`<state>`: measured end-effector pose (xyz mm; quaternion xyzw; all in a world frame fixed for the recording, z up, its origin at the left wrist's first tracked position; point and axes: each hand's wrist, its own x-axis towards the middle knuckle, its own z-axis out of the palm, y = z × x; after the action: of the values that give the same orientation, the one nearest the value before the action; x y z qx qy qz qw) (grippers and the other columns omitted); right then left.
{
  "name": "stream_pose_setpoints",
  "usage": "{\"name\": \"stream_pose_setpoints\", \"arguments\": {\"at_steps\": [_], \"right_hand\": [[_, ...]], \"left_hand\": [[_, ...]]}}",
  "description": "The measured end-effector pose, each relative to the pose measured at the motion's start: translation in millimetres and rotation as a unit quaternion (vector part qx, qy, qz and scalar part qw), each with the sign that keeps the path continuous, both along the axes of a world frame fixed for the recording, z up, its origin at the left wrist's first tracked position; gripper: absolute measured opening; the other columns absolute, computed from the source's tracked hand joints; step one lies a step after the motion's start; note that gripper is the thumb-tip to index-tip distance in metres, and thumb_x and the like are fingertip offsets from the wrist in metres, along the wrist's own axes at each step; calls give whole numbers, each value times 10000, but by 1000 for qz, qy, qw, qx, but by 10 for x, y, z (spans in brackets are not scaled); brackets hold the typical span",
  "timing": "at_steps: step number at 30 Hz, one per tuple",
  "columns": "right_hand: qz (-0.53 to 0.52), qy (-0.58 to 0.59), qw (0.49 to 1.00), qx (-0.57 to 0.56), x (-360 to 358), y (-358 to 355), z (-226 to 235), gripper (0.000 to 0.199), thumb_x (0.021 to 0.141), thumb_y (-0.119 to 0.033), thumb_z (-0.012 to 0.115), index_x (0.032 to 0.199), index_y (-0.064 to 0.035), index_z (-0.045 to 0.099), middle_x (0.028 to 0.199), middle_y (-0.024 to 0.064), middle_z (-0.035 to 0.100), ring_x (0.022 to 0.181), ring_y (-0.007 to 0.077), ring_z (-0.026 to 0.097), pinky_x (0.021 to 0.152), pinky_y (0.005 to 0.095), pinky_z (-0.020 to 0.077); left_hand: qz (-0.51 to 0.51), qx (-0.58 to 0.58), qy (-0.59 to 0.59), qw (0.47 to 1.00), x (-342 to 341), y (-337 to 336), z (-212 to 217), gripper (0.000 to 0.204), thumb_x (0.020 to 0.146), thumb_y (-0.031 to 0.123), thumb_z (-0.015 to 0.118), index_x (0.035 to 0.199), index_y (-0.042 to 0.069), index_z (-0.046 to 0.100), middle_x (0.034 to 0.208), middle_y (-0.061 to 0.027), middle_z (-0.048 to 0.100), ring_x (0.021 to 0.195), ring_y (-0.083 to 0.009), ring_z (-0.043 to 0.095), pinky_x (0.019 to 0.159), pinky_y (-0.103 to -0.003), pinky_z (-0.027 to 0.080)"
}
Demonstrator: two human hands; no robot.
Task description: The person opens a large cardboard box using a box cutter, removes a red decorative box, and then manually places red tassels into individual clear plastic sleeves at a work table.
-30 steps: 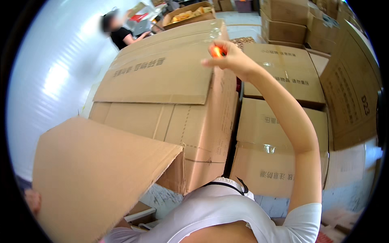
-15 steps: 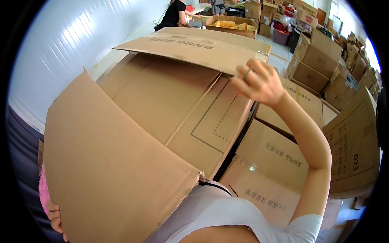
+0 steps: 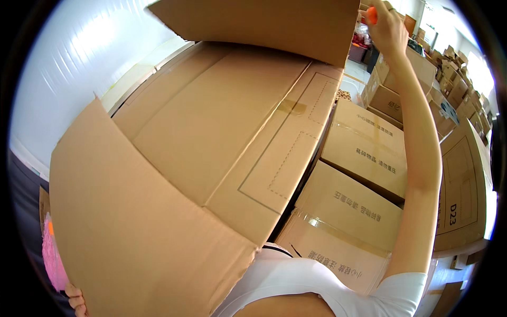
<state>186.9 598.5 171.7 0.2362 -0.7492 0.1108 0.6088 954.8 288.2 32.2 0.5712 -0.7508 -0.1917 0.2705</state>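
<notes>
A large brown cardboard box (image 3: 200, 121) lies in front of me, its inner panels folded down and one bearing printed solid and dashed lines. At the lower left, the curled fingers of my left hand (image 3: 77, 301) grip the outer edge of the raised near flap (image 3: 142, 211); the thumb is hidden. The far flap (image 3: 264, 26) stands lifted, its top cut off by the frame. My right hand (image 3: 390, 29) is raised, with its curled fingers at that flap's right edge. A small orange patch (image 3: 372, 15) shows among these fingers; whether it is held or worn is unclear.
Taped cartons (image 3: 364, 148) stand close along the right side of the box. More cartons (image 3: 454, 79) are piled at the far right, and a large printed carton (image 3: 462, 185) stands nearer. White sheeting (image 3: 90, 58) hangs on the left, above something pink and fluffy (image 3: 53, 256).
My right hand has risen up and to the right. The far flap has swung upward with it, uncovering more of the panels underneath. My left hand stays at the near flap, slightly lower.
</notes>
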Motion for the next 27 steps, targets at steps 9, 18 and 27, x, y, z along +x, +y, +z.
{"name": "stream_pose_setpoints", "arguments": {"at_steps": [9, 18, 27], "right_hand": [[162, -98, 982, 8, -73, -242, -651, 318, 734, -355, 642, 808, -102, 465, 780, 92, 547, 687, 310, 577, 540, 398, 444], [-4, -130, 989, -69, -725, -585, -394, 280, 755, -287, 604, 951, -116, 502, 998, 148, 523, 744, 323, 594, 570, 413, 492], [8, 112, 965, 239, -1223, -1016, -1315, 462, 629, -339, 673, 1048, -190, 551, 1236, 20, 469, 597, 147, 525, 492, 266, 448]], "left_hand": [[-27, 8, -11, 1000, -382, -147, 134, 323, 844, 333, 474, 1011, 57, 474, 979, -115, 462, 907, -224, 436, 803, -345, 322], [-48, 9, -26, 998, -664, -154, 306, 323, 836, 327, 489, 1011, 55, 482, 981, -123, 473, 910, -232, 447, 808, -354, 328], [-32, 20, -39, 999, -782, -71, 349, 324, 827, 321, 504, 1010, 54, 491, 983, -132, 484, 913, -240, 457, 812, -362, 335]]}}
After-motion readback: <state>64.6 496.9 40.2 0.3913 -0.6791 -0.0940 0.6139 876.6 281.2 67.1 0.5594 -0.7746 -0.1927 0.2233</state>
